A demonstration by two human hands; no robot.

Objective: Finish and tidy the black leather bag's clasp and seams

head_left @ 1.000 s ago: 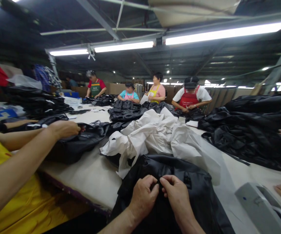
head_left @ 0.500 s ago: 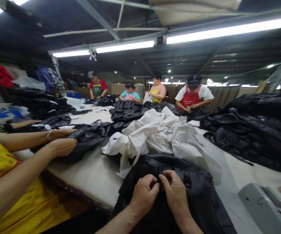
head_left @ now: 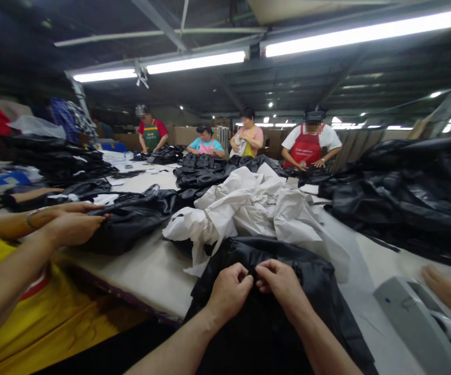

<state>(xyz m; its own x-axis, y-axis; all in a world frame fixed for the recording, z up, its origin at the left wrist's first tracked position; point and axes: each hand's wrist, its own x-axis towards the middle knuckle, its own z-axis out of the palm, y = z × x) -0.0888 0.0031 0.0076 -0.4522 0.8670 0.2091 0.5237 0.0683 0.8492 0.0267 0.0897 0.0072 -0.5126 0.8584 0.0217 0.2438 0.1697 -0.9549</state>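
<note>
hands (head_left: 229, 292) lifted slightly, pinching a fold of black jacket (head_left: 311, 278)

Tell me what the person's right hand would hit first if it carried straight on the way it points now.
The right hand would first meet the gathered fold of the black garment at its fingertips. Just past that fold comes the left hand, though depth is hard to judge from this view.

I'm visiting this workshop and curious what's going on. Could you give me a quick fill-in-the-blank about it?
The left hand and right hand pinch a ____ garment.
Beyond it lies a crumpled ____ sheet.
The co-worker at the picture's left wears a ____ shirt.
The co-worker in the white T-shirt wears a ____ apron.

Answers: black; white; yellow; red.
</note>
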